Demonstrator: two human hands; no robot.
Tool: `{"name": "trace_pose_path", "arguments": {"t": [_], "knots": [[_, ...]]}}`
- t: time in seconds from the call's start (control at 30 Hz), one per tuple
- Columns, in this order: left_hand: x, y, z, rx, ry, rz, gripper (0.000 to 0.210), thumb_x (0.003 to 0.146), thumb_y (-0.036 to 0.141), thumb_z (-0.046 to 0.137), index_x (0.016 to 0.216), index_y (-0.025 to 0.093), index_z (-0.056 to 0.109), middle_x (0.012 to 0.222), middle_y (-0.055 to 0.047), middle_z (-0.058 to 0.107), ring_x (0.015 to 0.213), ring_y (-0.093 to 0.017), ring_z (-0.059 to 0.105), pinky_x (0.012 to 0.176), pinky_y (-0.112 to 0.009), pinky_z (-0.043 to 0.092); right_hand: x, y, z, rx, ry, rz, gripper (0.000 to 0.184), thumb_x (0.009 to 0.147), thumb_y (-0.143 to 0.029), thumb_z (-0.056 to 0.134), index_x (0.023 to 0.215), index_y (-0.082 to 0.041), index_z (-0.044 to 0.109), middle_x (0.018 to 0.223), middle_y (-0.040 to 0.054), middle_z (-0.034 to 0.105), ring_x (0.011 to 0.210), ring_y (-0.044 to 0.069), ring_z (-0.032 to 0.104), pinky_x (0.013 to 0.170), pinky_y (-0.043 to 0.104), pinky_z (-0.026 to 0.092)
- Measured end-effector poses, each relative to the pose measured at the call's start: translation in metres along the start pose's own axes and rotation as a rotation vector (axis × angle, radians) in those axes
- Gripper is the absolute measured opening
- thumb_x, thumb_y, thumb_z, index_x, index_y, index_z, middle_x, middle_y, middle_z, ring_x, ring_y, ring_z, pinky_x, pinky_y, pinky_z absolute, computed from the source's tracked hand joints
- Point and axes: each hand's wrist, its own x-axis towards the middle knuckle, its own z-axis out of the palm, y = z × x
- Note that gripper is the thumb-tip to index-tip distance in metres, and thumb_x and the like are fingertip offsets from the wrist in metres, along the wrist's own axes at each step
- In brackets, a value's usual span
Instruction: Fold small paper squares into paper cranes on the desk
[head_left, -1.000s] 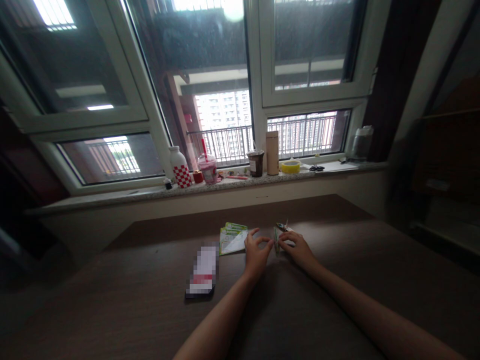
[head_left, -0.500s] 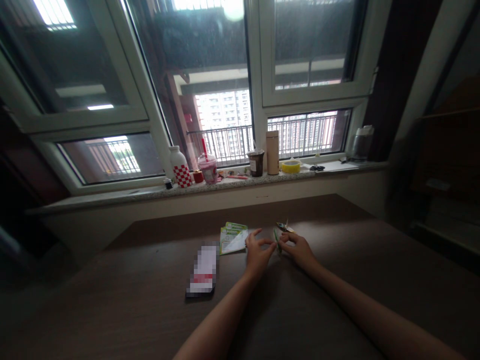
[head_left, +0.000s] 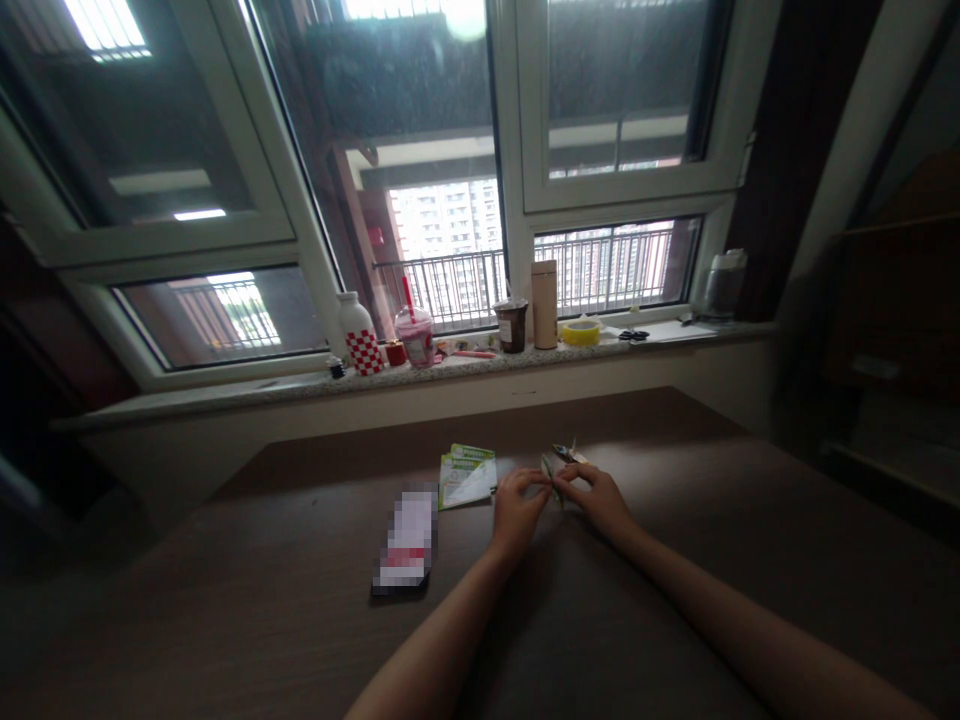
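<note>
Between the fingertips of both hands stands a small, thin green and white piece (head_left: pixel 551 472), perhaps paper or a packet; its kind is too small to tell. My left hand (head_left: pixel 517 505) pinches it from the left, fingers bent together. From the other side my right hand (head_left: pixel 598 500) grips it between thumb and fingers. Just beyond the right hand lies a small dark object with a pale part (head_left: pixel 568 453), partly hidden. Two green and white printed cards or packets (head_left: pixel 466 480) overlap on the table, left of my left hand.
A phone (head_left: pixel 406 540) with a blurred screen lies on the brown table (head_left: pixel 300 560). Along the windowsill stand a checkered bottle (head_left: pixel 361 335), a pink drink cup (head_left: pixel 415 336), a dark cup (head_left: pixel 512 326), a tan cylinder (head_left: pixel 544 305), yellow tape (head_left: pixel 581 333) and scissors (head_left: pixel 634 336).
The raised fingers of my left hand have come down and closed toward the green and white piece. My right hand has hardly moved and keeps its pinch.
</note>
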Motion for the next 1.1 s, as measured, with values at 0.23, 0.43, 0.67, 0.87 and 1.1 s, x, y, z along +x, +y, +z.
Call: {"name": "trace_pose_path", "arguments": {"t": [0.23,0.43,0.67,0.87,1.1], "knots": [[0.0006,-0.0058,0.0009,-0.018,-0.036,-0.063,0.014,0.076,0.02,0.07,0.087,0.023,0.08,0.093,-0.005,0.079,0.1,-0.024,0.069,0.101,-0.042,0.048,0.0011,0.0036,-0.0017,-0.016,0.007,0.031,0.035,0.066,-0.059,0.074,0.073,-0.025,0.078,0.091,0.0086,0.077,0.108,0.032,0.064,0.104,0.049,0.042],[-0.0007,-0.002,-0.0009,0.001,-0.031,-0.081,0.012,0.076,0.025,0.072,0.085,0.022,0.079,0.09,-0.005,0.079,0.094,-0.023,0.07,0.093,-0.037,0.051,0.0018,0.0051,-0.0026,-0.026,-0.031,0.018,0.027,0.069,-0.052,0.074,0.076,-0.026,0.08,0.09,0.0081,0.078,0.115,0.033,0.061,0.106,0.051,0.04],[-0.0016,0.0002,-0.0015,0.03,-0.012,-0.09,0.01,0.074,0.026,0.073,0.082,0.022,0.079,0.087,-0.004,0.078,0.093,-0.023,0.07,0.091,-0.037,0.051,0.0027,0.0065,-0.0018,-0.032,-0.036,0.024,0.021,0.068,-0.047,0.076,0.074,-0.027,0.08,0.09,0.0067,0.079,0.119,0.033,0.058,0.107,0.05,0.04],[-0.0018,0.0,-0.0012,0.045,-0.004,-0.092,0.011,0.071,0.022,0.076,0.081,0.023,0.08,0.089,-0.005,0.077,0.1,-0.025,0.068,0.096,-0.04,0.047,0.003,0.0065,-0.002,-0.019,-0.05,0.018,0.022,0.067,-0.048,0.075,0.073,-0.027,0.08,0.088,0.0063,0.079,0.115,0.033,0.059,0.107,0.05,0.039],[-0.0013,0.0011,-0.0022,0.056,0.002,-0.101,0.013,0.07,0.021,0.078,0.082,0.023,0.081,0.091,-0.006,0.077,0.104,-0.026,0.067,0.097,-0.04,0.047,0.0035,0.0088,-0.0014,-0.029,-0.067,0.03,0.023,0.068,-0.049,0.075,0.074,-0.026,0.08,0.087,0.0066,0.078,0.116,0.033,0.059,0.106,0.05,0.04]]}}
